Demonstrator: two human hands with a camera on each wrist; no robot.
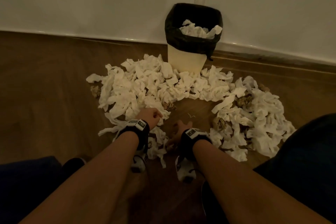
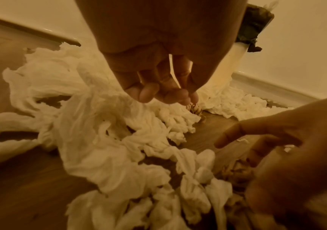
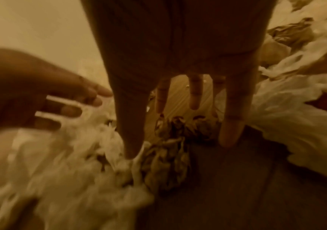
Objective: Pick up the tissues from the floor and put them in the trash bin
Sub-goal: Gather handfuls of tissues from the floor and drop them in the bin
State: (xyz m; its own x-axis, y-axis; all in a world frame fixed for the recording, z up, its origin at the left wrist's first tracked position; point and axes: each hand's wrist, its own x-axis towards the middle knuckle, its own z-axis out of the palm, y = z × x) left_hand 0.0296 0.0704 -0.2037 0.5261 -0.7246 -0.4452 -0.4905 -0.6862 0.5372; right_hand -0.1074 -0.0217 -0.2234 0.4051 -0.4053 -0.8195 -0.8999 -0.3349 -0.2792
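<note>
Head view: your left hand point(image 1: 149, 116), fingers curled, hovers over the tissues point(image 1: 138, 85) heaped on the floor before the bin point(image 1: 189, 60).
Left wrist: nothing pinched.
Right wrist: your right hand point(image 3: 180, 99), fingers spread, hangs directly above a brown wad point(image 3: 170, 157).

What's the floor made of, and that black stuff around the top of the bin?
The floor looks like wood or wood-look laminate: brown, with faint grain and a slight sheen. The black liner looks like thin plastic film: crinkly and glossy, folded over the cream bin.
</note>
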